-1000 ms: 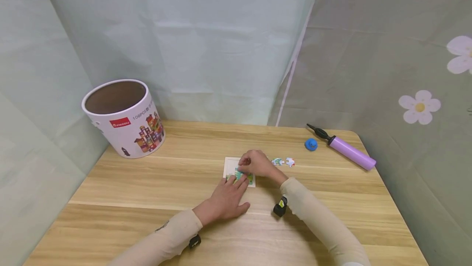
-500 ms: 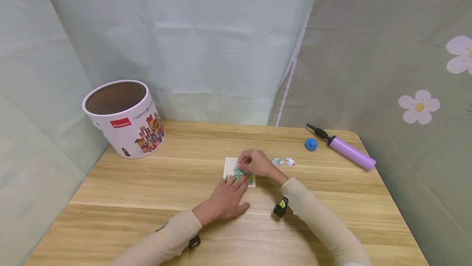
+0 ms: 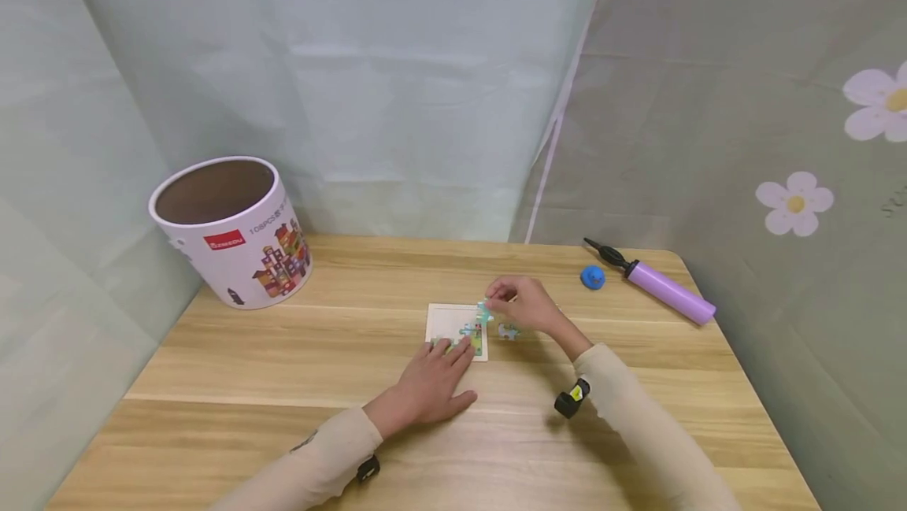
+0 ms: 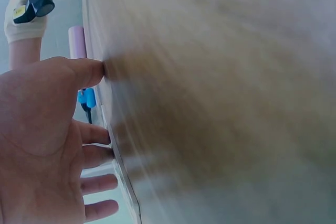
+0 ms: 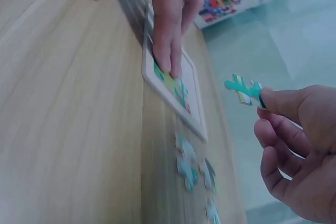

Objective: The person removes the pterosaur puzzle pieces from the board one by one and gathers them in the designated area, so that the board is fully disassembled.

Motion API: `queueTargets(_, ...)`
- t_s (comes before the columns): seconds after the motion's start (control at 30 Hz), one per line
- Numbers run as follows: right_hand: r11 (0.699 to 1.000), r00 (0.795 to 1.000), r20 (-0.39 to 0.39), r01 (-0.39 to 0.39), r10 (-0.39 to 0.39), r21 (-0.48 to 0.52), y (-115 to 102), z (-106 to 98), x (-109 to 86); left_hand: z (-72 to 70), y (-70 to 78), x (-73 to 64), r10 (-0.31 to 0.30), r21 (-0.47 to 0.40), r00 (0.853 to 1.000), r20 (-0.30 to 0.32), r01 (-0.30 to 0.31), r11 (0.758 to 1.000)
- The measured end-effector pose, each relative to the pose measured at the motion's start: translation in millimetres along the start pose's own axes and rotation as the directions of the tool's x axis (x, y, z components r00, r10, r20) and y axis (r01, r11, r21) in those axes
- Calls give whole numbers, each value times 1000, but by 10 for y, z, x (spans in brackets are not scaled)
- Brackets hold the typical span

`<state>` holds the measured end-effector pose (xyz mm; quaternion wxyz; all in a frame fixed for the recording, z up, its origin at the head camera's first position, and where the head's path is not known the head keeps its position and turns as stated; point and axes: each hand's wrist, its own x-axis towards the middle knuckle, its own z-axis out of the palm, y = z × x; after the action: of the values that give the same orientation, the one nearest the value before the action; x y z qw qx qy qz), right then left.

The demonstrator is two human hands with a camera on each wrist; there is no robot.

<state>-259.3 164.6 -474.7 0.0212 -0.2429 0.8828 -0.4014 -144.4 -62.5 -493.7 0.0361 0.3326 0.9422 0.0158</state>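
Note:
My right hand (image 3: pixel 527 305) pinches a teal jigsaw piece (image 5: pixel 244 89) between thumb and fingertips, raised above the right edge of a white puzzle frame (image 3: pixel 444 312). In the right wrist view the piece is tilted and clear of the table. The frame holds several joined green pieces (image 5: pixel 169 81) along its near side. My left hand (image 3: pixel 434 383) lies with straight fingers across that near edge, fingertips resting on the pieces and hiding part of them. Loose puzzle pieces (image 5: pixel 186 163) lie on the table just right of the frame, partly hidden by my right hand in the head view.
A white bucket (image 3: pixel 244 259) printed with toy blocks stands at the back left of the wooden table (image 3: pixel 319 353). At the back right lie a small blue toy (image 3: pixel 593 277) and a purple hand pump (image 3: pixel 669 290). Curtains hang behind the table.
My right hand has moved right from over the frame, carrying the teal piece off the pieces there. A loose piece now shows beside the frame. My left hand stays in place.

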Motion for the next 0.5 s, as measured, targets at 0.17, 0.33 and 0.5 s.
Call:
queueTargets(0.17, 999, 999, -22, -33, 33, 2, 69, -152, -141, 17, -10, 1, -2, -34, 1000, 17, 3, 999)
queueTargets(0.33, 998, 997, -30, -68, 68, -2, 156, -258, -279, -2, -3, 2, 3, -55, 999, 43, -1, 999)
queueTargets(0.5, 996, 995, -37, -87, 87, -1, 257, -332, -393, -11, 4, -2, 4, -71, 999, 49, -1, 997)
